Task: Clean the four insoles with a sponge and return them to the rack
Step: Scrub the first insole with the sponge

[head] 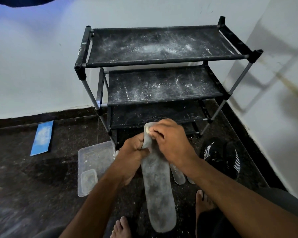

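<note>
The left hand (132, 148) grips the grey insole (157, 189) near its 12 o'clock end, fingers curled around it; the right hand (170, 140) pinches a sponge (147, 130) there. Light and floppy, it probably wants mid-length support.

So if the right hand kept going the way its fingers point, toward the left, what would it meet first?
The right hand already pinches a small sponge against the grey insole. Going on, it would likely meet the left hand gripping that insole, though depth is unclear.
</note>
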